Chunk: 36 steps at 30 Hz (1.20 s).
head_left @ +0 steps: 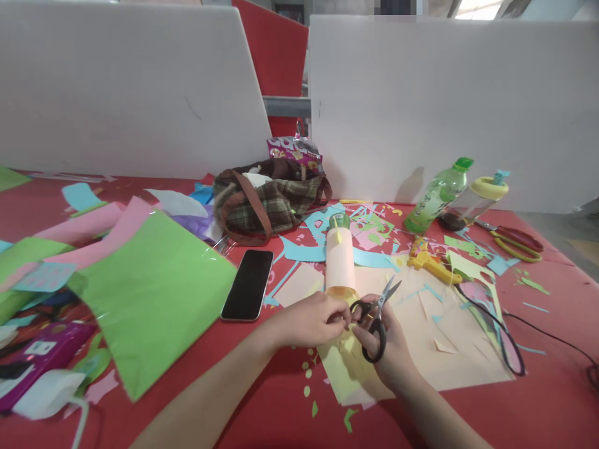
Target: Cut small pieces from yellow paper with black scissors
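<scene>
— While the right hand (390, 349) grips the black scissors (374, 321), fingers curled through the loops and the blades parted, pointing up and away, what's the left hand (311, 321) doing?

— It's closed in a pinch, fingertips pressed on a small yellow paper scrap (347, 343) right where the two hands meet. Both hover over the pale yellow sheet (341, 374) on the red table (281, 405).

— And that bottle?

— The paper-wrapped bottle (340, 262) lies just beyond the hands, its base touching them or nearly so; I can't tell which. A black phone (248, 284) lies left of the left hand, with a big green sheet (154, 293) further left.

— To the right?

— A yellow glue gun (428, 262) beyond the right hand, its black cord (496, 330) looping alongside. Farther off, a green drink bottle (437, 196) and a plaid bag (266, 202) behind the phone. Paper snippets are strewn about everywhere.
</scene>
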### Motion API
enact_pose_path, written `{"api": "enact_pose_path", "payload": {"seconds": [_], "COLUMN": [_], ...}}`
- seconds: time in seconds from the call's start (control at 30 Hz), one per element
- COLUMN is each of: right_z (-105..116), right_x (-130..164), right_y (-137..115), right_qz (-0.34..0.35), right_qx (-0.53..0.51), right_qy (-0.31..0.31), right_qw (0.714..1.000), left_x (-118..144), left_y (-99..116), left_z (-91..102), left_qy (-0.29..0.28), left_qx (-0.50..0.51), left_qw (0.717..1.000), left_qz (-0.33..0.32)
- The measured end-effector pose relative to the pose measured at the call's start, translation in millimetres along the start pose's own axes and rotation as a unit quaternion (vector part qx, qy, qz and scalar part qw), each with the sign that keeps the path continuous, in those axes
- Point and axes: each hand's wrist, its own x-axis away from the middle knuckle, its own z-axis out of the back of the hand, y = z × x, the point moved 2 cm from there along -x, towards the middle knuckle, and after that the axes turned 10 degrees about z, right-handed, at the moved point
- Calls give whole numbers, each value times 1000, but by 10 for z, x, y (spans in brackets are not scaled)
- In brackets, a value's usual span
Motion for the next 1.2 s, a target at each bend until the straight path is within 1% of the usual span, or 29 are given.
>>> {"api": "enact_pose_path", "payload": {"seconds": [0.4, 0.5, 0.6, 0.67, 0.8, 0.87, 1.0, 1.1, 1.2], "right_z": [16, 8, 1, -8, -31, -44, -63, -66, -68], "right_x": [-6, 1, 17, 25, 25, 22, 32, 39, 37], "right_y": [50, 45, 49, 49, 22, -2, -39, -49, -52], "right_qz": [7, 0, -17, -20, -10, -4, 2, -2, -7], "right_qx": [1, -8, -21, -30, -31, -18, -3, 1, 5], "right_qy": [-2, 1, -1, -21, -82, -111, -157, -163, -166], "right_qw": [1000, 1000, 1000, 999, 996, 994, 988, 987, 986], "left_x": [-23, -28, -31, -33, -31, -31, -39, -42, -34], "left_y": [22, 5, -35, -51, -46, -39, -34, -32, -14], "left_z": [-33, -37, -28, -2, 80, 105, 87, 56, 46], "left_qy": [-21, -12, 13, 41, 121, 145, 138, 130, 134], "left_qx": [-8, -1, 30, 66, 135, 168, 214, 220, 204], "left_qw": [1000, 1000, 999, 997, 983, 974, 966, 966, 969], "left_qz": [-1, 7, 23, 27, 30, 36, 40, 42, 50]}}
